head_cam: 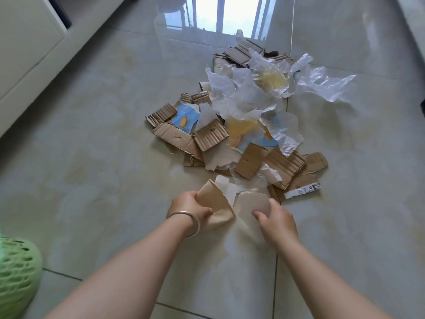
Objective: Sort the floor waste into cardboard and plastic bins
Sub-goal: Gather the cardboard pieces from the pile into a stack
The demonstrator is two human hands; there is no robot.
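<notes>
A heap of torn brown cardboard pieces (211, 137) and crumpled clear plastic film (243, 93) lies on the tiled floor ahead of me. At its near edge my left hand (188, 207), with a silver bangle on the wrist, grips a tan cardboard piece (217, 203). Beside it my right hand (276, 221) pinches a pale torn sheet (251, 202) that touches the tan piece. Blue printed carton scraps (186, 117) and yellow-tinted plastic (272, 79) are mixed into the heap.
A green perforated basket (16, 277) stands at the lower left edge. A white cabinet (30, 42) runs along the upper left. More loose plastic film (326, 82) spreads to the right of the heap. Glossy floor tiles surround the pile.
</notes>
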